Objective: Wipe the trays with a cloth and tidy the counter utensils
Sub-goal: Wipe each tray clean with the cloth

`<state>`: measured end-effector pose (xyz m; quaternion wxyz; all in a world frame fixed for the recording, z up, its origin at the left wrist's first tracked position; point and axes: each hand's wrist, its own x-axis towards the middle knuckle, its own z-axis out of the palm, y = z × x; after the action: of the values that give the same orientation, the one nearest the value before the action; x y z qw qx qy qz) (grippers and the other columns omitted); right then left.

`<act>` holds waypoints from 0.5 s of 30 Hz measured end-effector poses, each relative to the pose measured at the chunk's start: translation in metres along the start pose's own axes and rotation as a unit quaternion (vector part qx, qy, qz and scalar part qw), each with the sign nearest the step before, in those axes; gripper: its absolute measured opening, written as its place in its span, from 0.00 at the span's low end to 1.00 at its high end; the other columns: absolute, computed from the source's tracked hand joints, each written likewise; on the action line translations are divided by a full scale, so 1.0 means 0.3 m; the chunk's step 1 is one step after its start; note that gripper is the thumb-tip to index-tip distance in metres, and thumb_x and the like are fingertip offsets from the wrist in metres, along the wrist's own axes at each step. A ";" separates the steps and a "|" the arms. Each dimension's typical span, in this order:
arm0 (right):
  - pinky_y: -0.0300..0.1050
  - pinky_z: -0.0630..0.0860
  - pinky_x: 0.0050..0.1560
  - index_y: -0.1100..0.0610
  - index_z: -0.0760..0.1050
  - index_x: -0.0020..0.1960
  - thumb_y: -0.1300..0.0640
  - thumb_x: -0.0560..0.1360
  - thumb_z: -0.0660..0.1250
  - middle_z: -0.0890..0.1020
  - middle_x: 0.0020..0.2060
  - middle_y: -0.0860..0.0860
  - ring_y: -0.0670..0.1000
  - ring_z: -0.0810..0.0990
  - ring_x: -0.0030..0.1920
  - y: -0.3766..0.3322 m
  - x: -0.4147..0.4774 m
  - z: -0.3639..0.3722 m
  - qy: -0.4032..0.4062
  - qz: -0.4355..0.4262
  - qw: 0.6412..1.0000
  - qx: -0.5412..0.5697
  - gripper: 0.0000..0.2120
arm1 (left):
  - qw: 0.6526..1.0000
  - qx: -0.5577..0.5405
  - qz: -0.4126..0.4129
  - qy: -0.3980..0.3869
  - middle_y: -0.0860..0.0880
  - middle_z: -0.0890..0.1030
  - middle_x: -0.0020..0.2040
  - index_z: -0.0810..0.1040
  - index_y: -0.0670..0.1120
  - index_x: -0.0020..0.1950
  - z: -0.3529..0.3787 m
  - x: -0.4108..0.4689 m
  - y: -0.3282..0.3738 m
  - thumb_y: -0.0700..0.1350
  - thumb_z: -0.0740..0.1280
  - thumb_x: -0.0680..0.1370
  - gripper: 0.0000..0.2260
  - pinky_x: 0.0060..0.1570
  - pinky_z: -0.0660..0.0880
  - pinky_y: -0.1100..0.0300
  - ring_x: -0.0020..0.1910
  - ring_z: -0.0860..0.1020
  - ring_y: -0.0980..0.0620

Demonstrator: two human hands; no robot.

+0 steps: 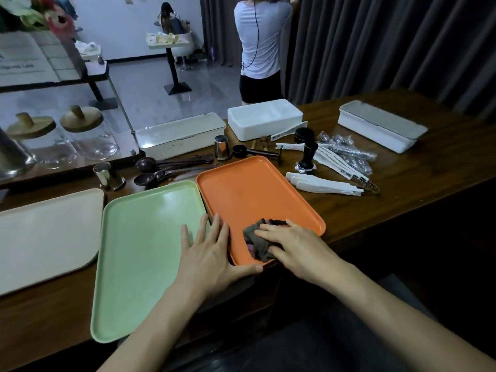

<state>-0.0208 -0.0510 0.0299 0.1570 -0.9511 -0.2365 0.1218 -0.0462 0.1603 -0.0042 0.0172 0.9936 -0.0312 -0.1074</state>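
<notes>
the right hand (292, 245) lies on a crumpled dark grey-brown cloth (259, 241), fingers stretched over its top and pressing it down rather than closing round it, likely so the wad stays flat against the surface as it rubs. the cloth sits in the near right corner of the orange rectangular plastic tray (257, 189), which rests on the dark wooden counter (402, 183).

the left hand (212, 253) is spread flat, fingers apart and holding nothing. it lies across the seam where the orange tray meets the pale green plastic tray (145, 237) on its left, thumb along the orange tray's near rim. that looks like bracing, to stop the tray sliding under the wiping.

a cream plastic tray (45, 229) lies further left. beyond the trays the utensils are scattered: dark long-handled scoops (150, 170), white-handled tongs (322, 183), a small steel cup (222, 147) and a black tamper (308, 157). an open white box (264, 118) stands at the far edge, probably meant to take them. the tidying appears not yet begun.
</notes>
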 end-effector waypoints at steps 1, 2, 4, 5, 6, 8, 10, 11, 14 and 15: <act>0.49 0.52 0.77 0.41 0.62 0.78 0.55 0.83 0.59 0.60 0.77 0.39 0.55 0.57 0.78 0.022 -0.005 -0.006 0.004 0.021 1.000 -0.006 0.24 | 1.000 -0.002 0.001 -0.003 0.48 0.39 0.84 0.43 0.48 0.84 -0.002 0.000 0.000 0.87 0.40 0.58 0.64 0.76 0.36 0.34 0.81 0.34 0.46; 0.51 0.54 0.76 0.41 0.62 0.77 0.54 0.83 0.59 0.61 0.77 0.38 0.57 0.56 0.78 0.048 -0.006 -0.009 0.012 0.044 0.999 -0.008 0.24 | 1.000 -0.004 0.002 -0.008 0.48 0.39 0.84 0.43 0.48 0.84 -0.005 0.000 -0.001 0.87 0.41 0.58 0.64 0.76 0.36 0.33 0.81 0.34 0.45; 0.57 0.60 0.74 0.38 0.62 0.77 0.52 0.83 0.60 0.61 0.76 0.36 0.60 0.56 0.78 0.107 -0.006 -0.018 0.031 0.088 0.996 -0.010 0.24 | 1.000 -0.010 0.003 -0.019 0.48 0.38 0.84 0.44 0.49 0.84 -0.011 -0.003 -0.003 0.87 0.45 0.60 0.63 0.76 0.36 0.33 0.81 0.33 0.45; 0.58 0.62 0.73 0.38 0.62 0.76 0.51 0.82 0.60 0.62 0.76 0.35 0.61 0.57 0.78 0.136 -0.001 -0.023 0.035 0.108 0.993 -0.012 0.24 | 1.000 -0.014 0.003 -0.024 0.48 0.38 0.84 0.44 0.49 0.84 -0.014 -0.005 -0.004 0.87 0.47 0.61 0.62 0.76 0.36 0.33 0.81 0.32 0.44; 0.59 0.63 0.73 0.37 0.62 0.76 0.51 0.82 0.61 0.62 0.76 0.35 0.61 0.57 0.78 0.159 0.005 -0.028 0.035 0.125 0.992 -0.014 0.24 | 0.999 -0.019 0.002 -0.026 0.48 0.37 0.84 0.44 0.49 0.84 -0.016 -0.007 -0.007 0.86 0.48 0.62 0.61 0.76 0.36 0.33 0.81 0.32 0.44; 0.60 0.64 0.72 0.37 0.61 0.77 0.51 0.82 0.61 0.61 0.76 0.35 0.62 0.57 0.78 0.193 0.013 -0.038 0.037 0.140 0.989 -0.017 0.25 | 0.999 -0.022 0.003 -0.029 0.46 0.36 0.83 0.44 0.49 0.84 -0.017 -0.007 -0.007 0.86 0.48 0.62 0.61 0.76 0.35 0.33 0.80 0.30 0.44; 0.61 0.64 0.71 0.38 0.60 0.77 0.52 0.83 0.60 0.61 0.76 0.35 0.63 0.57 0.78 0.210 0.025 -0.037 0.041 0.141 0.989 -0.024 0.25 | 0.999 -0.024 0.002 -0.033 0.44 0.36 0.83 0.44 0.50 0.84 -0.016 -0.007 -0.010 0.86 0.48 0.62 0.60 0.76 0.34 0.33 0.79 0.29 0.43; 0.61 0.64 0.71 0.38 0.60 0.77 0.53 0.83 0.60 0.60 0.76 0.35 0.63 0.56 0.78 0.213 0.033 -0.035 0.043 0.140 0.989 -0.027 0.25 | 0.999 -0.024 0.002 -0.035 0.44 0.35 0.83 0.44 0.50 0.84 -0.016 -0.007 -0.010 0.86 0.48 0.62 0.60 0.76 0.34 0.33 0.79 0.28 0.43; 0.61 0.64 0.72 0.38 0.59 0.78 0.53 0.83 0.59 0.60 0.77 0.36 0.62 0.56 0.78 0.215 0.080 -0.040 0.047 0.135 0.989 -0.037 0.26 | 0.999 -0.023 0.005 -0.037 0.44 0.35 0.83 0.43 0.51 0.84 -0.015 -0.006 -0.011 0.86 0.49 0.63 0.59 0.75 0.34 0.33 0.80 0.29 0.44; 0.61 0.63 0.72 0.39 0.58 0.78 0.53 0.83 0.59 0.60 0.77 0.37 0.61 0.56 0.78 0.215 0.108 -0.044 0.046 0.131 0.990 -0.036 0.26 | 0.999 -0.023 0.005 -0.038 0.44 0.35 0.83 0.43 0.51 0.84 -0.014 -0.006 -0.012 0.86 0.50 0.63 0.59 0.75 0.34 0.33 0.80 0.29 0.44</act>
<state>0.0377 -0.0925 0.0139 0.1158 -0.9836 -0.1066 0.0883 -0.0468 0.1640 0.0002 0.0389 0.9879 -0.0342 -0.1459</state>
